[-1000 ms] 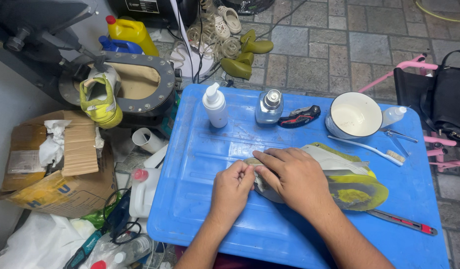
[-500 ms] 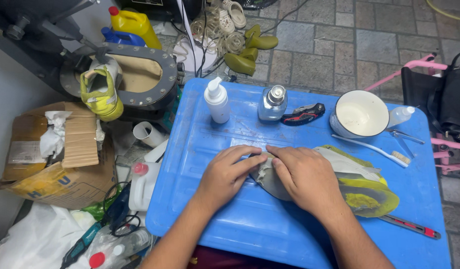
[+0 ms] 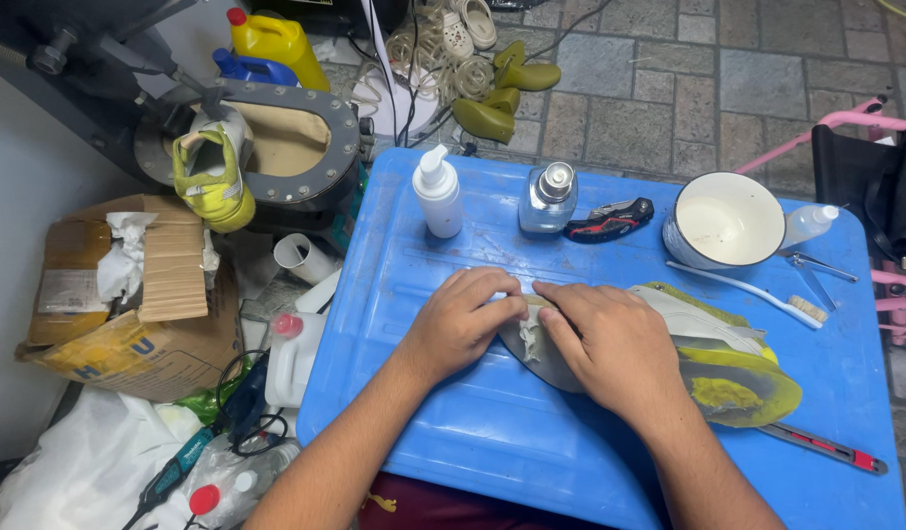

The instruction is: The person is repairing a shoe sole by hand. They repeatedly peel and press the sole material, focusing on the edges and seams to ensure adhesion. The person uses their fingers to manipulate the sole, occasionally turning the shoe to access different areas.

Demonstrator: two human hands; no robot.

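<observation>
Under both hands (image 3: 541, 334) lies the shoe (image 3: 727, 378).

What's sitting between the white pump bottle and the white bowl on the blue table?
In the head view, between the white pump bottle and the white bowl stand a clear glass spray bottle and a black-and-red folding knife.
</observation>
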